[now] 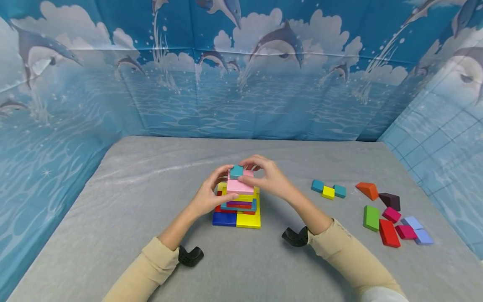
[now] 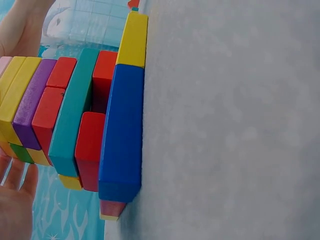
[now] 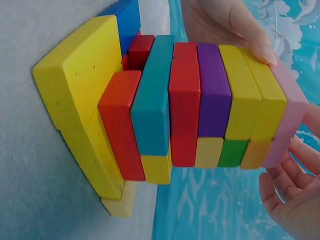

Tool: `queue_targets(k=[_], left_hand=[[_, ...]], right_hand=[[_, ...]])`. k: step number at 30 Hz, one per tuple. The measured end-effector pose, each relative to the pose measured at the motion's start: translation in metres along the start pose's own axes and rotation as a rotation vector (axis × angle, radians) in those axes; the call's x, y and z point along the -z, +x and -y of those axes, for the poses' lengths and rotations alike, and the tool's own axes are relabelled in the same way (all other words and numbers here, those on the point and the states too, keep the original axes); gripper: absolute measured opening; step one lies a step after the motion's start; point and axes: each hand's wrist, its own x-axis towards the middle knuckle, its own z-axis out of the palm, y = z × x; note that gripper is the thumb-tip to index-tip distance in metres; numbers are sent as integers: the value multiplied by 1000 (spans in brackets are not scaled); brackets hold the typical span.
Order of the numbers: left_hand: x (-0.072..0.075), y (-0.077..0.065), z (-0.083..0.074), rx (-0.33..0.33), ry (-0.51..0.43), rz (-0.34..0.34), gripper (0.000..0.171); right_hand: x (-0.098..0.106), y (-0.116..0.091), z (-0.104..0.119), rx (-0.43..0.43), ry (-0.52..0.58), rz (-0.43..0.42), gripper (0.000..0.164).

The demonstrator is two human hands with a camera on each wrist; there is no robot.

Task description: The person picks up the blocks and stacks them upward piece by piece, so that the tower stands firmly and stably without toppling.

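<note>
A tower of coloured wooden blocks (image 1: 241, 187) stands on the grey cloth, with a small teal block (image 1: 236, 172) on its pink top layer. My left hand (image 1: 209, 196) is around the tower's left side, its thumb across the front by the yellow layers and a fingertip beside the teal block. From the right, my right hand (image 1: 268, 176) reaches over the top, thumb and index at the teal block's front and back corners. In the right wrist view the pink blocks (image 3: 291, 102) lie between both hands; the teal block is out of sight there.
Right of the tower lie two loose teal blocks (image 1: 317, 186) and a yellow block (image 1: 328, 192). Farther right are an orange wedge (image 1: 367, 190), a dark wedge (image 1: 390, 201), a green block (image 1: 371, 218), a red block (image 1: 389, 233), and magenta and lavender blocks. A dolphin-print curtain (image 1: 241, 96) hangs behind.
</note>
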Motion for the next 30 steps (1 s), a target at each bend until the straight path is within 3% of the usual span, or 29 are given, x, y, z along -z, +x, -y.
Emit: queue_targets(k=[9, 14, 21, 30], left_hand=[[0, -1, 2, -17, -24, 4, 58], [-1, 0, 2, 9, -10, -2, 58], [-2, 0, 0, 39, -3, -10, 58], [-1, 0, 0, 30, -4, -10, 58]], right_hand=[[-5, 2, -1, 21, 2, -20, 32], [8, -8, -14, -5, 9, -56, 35], [55, -50, -61, -146, -63, -191, 31], [92, -106, -113, -317, -270, -159, 37]])
